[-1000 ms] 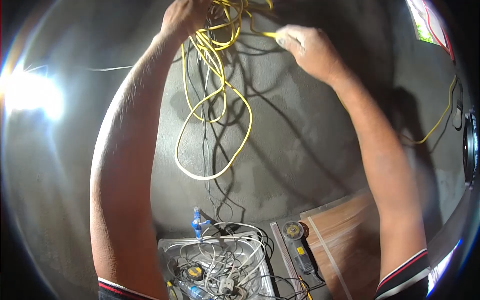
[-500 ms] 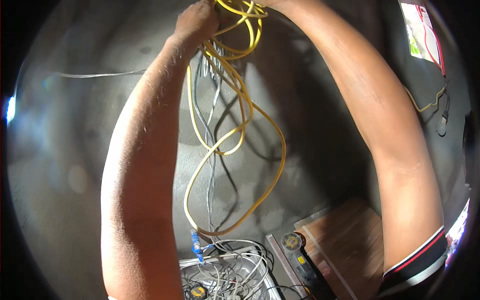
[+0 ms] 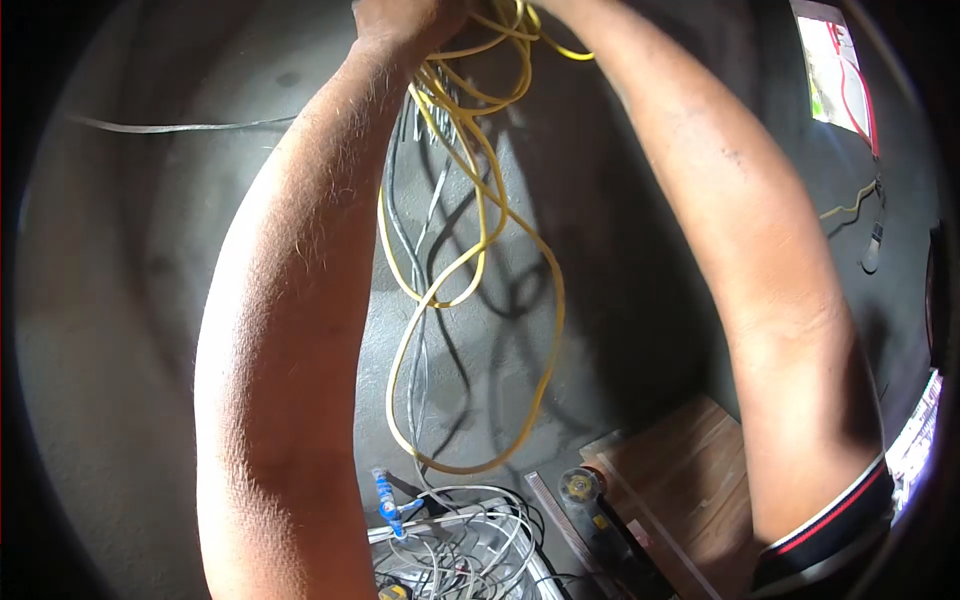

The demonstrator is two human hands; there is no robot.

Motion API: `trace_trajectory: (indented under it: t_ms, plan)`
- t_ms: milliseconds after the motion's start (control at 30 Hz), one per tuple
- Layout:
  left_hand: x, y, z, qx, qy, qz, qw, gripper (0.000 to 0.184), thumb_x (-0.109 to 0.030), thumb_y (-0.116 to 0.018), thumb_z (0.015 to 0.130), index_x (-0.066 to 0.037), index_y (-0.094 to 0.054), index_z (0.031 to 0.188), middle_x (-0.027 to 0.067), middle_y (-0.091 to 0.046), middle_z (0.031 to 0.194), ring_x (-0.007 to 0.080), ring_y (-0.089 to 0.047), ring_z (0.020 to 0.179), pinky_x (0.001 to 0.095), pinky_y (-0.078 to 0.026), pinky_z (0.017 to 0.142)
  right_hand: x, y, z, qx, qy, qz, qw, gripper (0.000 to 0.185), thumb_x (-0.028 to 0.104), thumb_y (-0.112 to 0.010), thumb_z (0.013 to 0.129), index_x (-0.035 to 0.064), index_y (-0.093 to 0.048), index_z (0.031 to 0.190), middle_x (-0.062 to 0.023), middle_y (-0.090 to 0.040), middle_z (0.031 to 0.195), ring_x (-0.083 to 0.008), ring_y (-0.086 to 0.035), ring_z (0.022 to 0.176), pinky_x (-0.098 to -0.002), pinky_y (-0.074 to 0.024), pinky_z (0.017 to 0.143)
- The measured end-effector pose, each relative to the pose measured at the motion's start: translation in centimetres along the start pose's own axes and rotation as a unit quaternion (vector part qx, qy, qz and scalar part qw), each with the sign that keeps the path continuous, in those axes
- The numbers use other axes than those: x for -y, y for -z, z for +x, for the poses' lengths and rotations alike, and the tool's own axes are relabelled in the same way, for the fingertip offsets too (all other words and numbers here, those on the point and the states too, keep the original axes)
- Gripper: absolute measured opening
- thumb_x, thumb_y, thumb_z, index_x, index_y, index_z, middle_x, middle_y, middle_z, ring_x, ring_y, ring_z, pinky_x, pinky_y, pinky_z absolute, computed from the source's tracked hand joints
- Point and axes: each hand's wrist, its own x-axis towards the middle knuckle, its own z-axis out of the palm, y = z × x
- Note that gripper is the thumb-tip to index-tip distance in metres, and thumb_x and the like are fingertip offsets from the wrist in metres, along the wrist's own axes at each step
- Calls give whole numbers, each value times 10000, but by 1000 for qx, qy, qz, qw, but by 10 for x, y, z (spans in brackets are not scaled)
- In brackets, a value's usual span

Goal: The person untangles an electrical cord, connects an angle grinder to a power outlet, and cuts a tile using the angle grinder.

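My left hand (image 3: 410, 18) is at the top edge, beside the upper loops of a yellow cable (image 3: 553, 290). Its fingers are cut off or hidden, so its grip does not show. My right forearm (image 3: 700, 140) reaches up from the right; the hand itself lies beyond the top edge. The yellow cable hangs in long, crossing loops between my arms, in front of a grey wall (image 3: 610, 250). Behind it, thin grey wires (image 3: 393, 190) run down, and a cluster of pale wire ends (image 3: 432, 120) shows near the top.
Below stands a metal tray (image 3: 541, 565) of tangled wires, with a blue-handled tap (image 3: 388, 505) by its rim. A dark power tool (image 3: 610, 520) lies beside a brown board (image 3: 690, 470). A bulb (image 3: 871, 258) hangs by the window opening (image 3: 825, 70) at right.
My left hand has moved slightly up and right, partly leaving the frame. The view has shifted a little, and the lower loop of yellow cable looks narrower.
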Motion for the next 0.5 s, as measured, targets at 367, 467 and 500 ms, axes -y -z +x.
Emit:
trace_trajectory:
  t_ms: [367, 467, 500]
  plan:
    - [8, -14, -2, -47, -42, 50, 997, 381, -320, -464, 1041, -220, -624, 1372, 200, -739, 1099, 404, -711, 1017, 515, -561, 850, -6, 12, -82, 44, 70, -107, 991, 216, 49, -511, 982, -23, -681, 1094, -222, -616, 1268, -363, -470, 1333, -637, -263, 1218]
    - [9, -14, -9, -51, -31, 22, 998, 392, -317, -458, 1040, -193, -615, 1376, 201, -729, 1144, 402, -704, 1044, 510, -560, 870, 8, 22, -89, 115, 94, -187, 971, 219, 51, -529, 963, -19, -688, 1096, -205, -631, 1265, -354, -488, 1325, -640, -279, 1213]
    - [9, -13, -11, -69, -56, 12, 996, 411, -328, -446, 1049, -188, -584, 1410, 206, -715, 1186, 397, -700, 1060, 506, -559, 880, 11, 29, -90, 141, 87, -183, 969, 227, 78, -551, 967, -21, -681, 1124, -209, -619, 1289, -355, -497, 1325, -649, -272, 1212]
